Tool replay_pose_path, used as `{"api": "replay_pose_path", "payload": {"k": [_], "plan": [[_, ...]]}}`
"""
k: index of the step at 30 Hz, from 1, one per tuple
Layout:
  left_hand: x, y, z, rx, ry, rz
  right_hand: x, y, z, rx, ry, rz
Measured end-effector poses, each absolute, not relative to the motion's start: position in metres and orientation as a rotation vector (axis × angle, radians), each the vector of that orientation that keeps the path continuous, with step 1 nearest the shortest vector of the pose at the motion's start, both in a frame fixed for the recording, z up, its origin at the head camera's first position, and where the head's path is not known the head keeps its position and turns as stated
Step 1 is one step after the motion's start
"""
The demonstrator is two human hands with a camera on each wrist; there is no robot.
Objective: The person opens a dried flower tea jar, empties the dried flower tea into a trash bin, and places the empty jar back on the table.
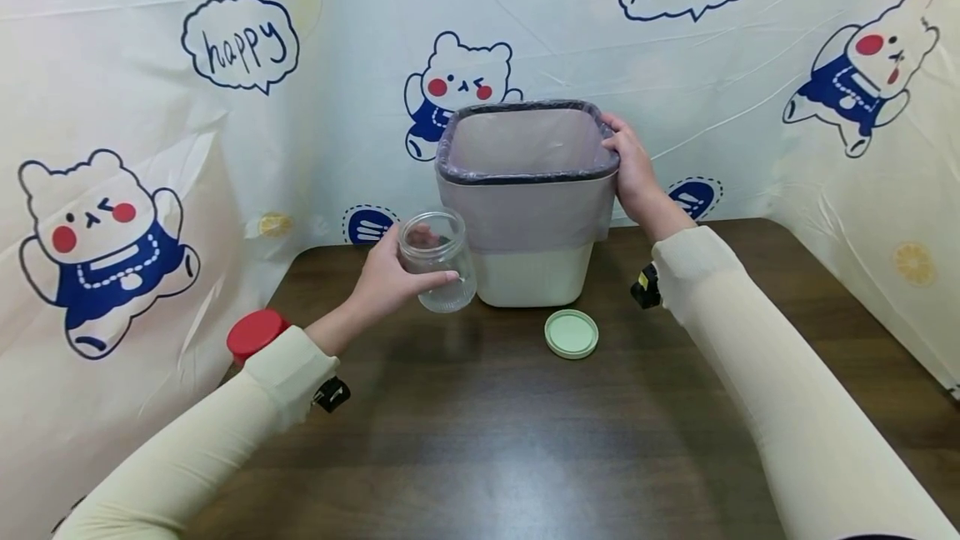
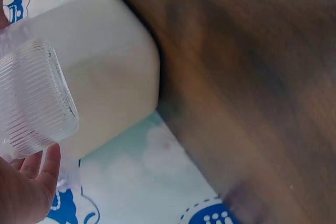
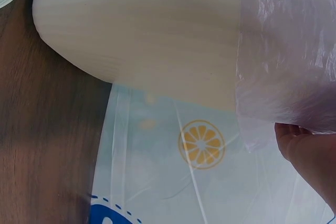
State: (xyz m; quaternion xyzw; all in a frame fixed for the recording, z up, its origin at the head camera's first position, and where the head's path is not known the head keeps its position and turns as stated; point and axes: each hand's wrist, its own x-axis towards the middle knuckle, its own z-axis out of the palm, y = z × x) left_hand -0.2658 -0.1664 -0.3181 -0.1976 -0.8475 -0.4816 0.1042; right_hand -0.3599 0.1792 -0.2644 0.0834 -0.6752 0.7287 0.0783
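Note:
My left hand (image 1: 390,273) grips a clear ribbed jar (image 1: 444,290), its open mouth upward, held just in front of the bin's left side. The left wrist view shows the jar's ribbed lower part (image 2: 37,98) with fingers curled beneath it. My right hand (image 1: 632,165) holds the right rim of a white trash bin (image 1: 532,277). A thin purple bag (image 1: 525,211) lines the bin and folds down over its outside. In the right wrist view the fingers (image 3: 286,137) lie against the bag; the fingertips are partly hidden.
A pale green round lid (image 1: 572,334) lies on the dark wooden table (image 1: 510,440) in front of the bin. A red round lid or container (image 1: 255,334) sits at the left edge, beside my left sleeve. A printed cloth (image 1: 337,48) hangs behind and along the sides.

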Motion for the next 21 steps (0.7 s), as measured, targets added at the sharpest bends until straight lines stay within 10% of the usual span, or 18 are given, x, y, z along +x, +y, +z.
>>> {"api": "replay_pose_path", "payload": {"k": [21], "plan": [[-0.264, -0.137, -0.368, -0.593, -2.571, -1.487, -0.359, 0.178, -0.265, 0.223, -2.037, 2.183]]}}
